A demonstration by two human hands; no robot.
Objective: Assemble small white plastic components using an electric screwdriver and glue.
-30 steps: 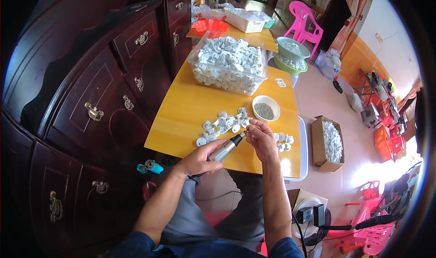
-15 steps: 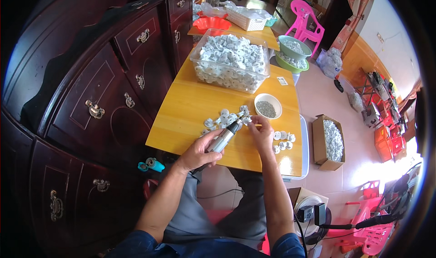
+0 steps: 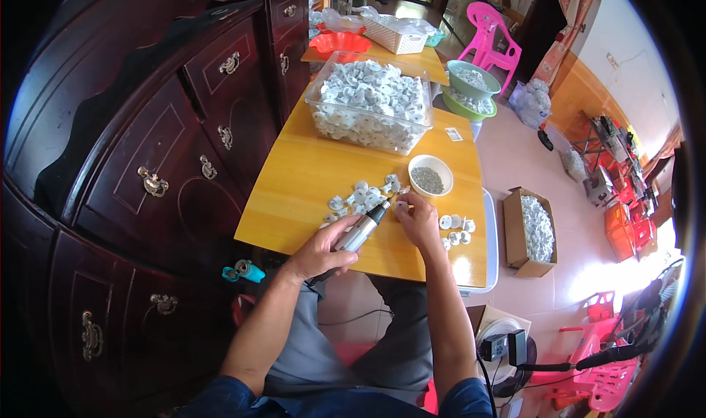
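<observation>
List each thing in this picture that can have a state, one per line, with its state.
Left hand: closed around silver-and-black cylindrical power tool
Right hand: fingers closed on small white plastic part
Clear rectangular plastic bin: open, heaped with white parts
Round white bowl: open, partly filled with small grey pieces
Brown rectangular cardboard box: open, full of white pieces
Pink plastic chair: upright
</observation>
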